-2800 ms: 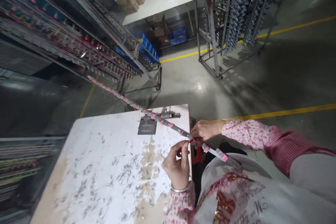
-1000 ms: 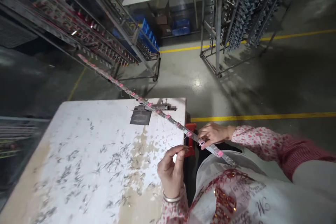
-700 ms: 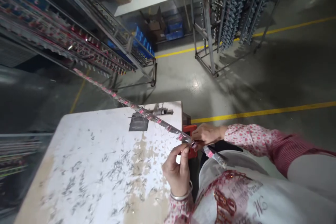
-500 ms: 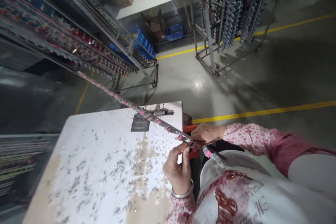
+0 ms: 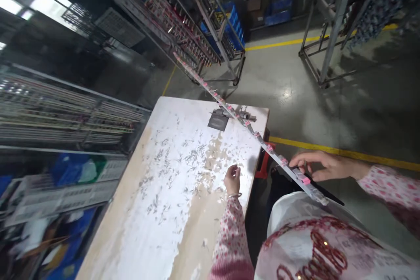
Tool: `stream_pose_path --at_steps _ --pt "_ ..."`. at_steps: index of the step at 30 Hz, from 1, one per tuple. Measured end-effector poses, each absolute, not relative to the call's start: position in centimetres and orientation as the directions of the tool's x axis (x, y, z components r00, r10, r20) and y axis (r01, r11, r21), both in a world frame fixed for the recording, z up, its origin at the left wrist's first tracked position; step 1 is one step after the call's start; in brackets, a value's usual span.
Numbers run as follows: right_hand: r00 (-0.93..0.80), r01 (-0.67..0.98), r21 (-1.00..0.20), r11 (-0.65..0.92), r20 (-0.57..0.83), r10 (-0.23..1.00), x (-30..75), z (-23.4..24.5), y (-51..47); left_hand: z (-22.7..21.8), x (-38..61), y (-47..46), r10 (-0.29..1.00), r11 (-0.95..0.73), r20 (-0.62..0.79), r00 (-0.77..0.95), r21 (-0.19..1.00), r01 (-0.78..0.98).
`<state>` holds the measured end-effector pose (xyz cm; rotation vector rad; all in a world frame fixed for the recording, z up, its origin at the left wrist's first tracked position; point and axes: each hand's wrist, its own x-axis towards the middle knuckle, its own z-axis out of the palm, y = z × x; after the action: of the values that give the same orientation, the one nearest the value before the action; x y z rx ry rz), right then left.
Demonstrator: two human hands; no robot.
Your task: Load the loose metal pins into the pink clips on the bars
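A long thin bar (image 5: 262, 143) carries a row of pink and greyish clips or small parts; it slants from the far rack down to the front of my apron. My right hand (image 5: 320, 165) is beside the bar's near end, fingers apart, its fingertips close to the pink pieces; whether they touch is unclear. Over the table's right part, my left hand (image 5: 232, 181) has thumb and fingers drawn together in a pinch. What they hold, if anything, is too small to make out. Many small thin metal pieces (image 5: 160, 153) lie scattered on the white tabletop (image 5: 131, 227).
A dark square plate (image 5: 218, 121) and a grey metal fixture (image 5: 246, 115) sit at the table's far edge, under the bar. Racks of hanging parts (image 5: 183, 22) stand beyond, with blue crates (image 5: 234, 30). Another metal rack frame (image 5: 331, 30) is at right.
My hands were together at the bar; now my left hand has moved away left over the table, pinched. My right hand has loosened beside the bar. The view has turned left.
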<state>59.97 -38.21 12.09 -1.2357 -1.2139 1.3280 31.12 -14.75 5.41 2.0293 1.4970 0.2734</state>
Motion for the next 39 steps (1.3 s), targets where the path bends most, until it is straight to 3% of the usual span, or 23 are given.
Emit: stream_pose_path --at_steps 3,7,13,17,24,30,35,39 --pt "-0.117 0.016 -0.990 -0.139 -0.140 0.983 58.1 13.0 -38.1 2.1 26.9 -9.8 0.958 -0.093 -0.196 0.210 0.479 0.873" --pt "-0.083 0.106 -0.980 -0.167 -0.176 0.981 55.5 12.9 -37.4 -0.9 25.0 -4.2 0.959 -0.059 -0.225 0.174 0.441 0.896" --pt "0.042 0.127 -0.955 -0.269 -0.266 0.963 53.2 12.6 -38.0 -4.7 25.2 0.5 0.936 -0.065 -0.272 0.222 0.488 0.871" --pt "0.117 0.059 -0.943 -0.327 -0.319 0.941 52.0 13.2 -38.3 -4.6 24.5 1.2 0.913 -0.047 -0.305 0.269 0.578 0.815" --pt "0.172 -0.085 -0.964 -0.252 -0.264 0.949 50.7 13.1 -38.2 1.2 24.2 -1.5 0.839 -0.001 -0.292 0.459 0.843 0.537" --pt "0.136 -0.175 -0.975 -0.138 -0.163 0.977 50.4 12.0 -37.6 8.2 25.9 -8.2 0.700 0.020 -0.271 0.660 0.932 0.361" --pt "0.079 -0.120 -0.988 -0.100 -0.110 0.991 51.3 12.0 -36.9 15.3 29.1 -15.7 0.563 -0.269 -0.024 0.826 0.940 0.210" --pt "0.032 0.094 -0.996 0.000 0.003 0.999 51.7 11.4 -36.6 18.7 31.8 -21.0 0.435 -0.468 0.114 0.893 0.876 0.116"
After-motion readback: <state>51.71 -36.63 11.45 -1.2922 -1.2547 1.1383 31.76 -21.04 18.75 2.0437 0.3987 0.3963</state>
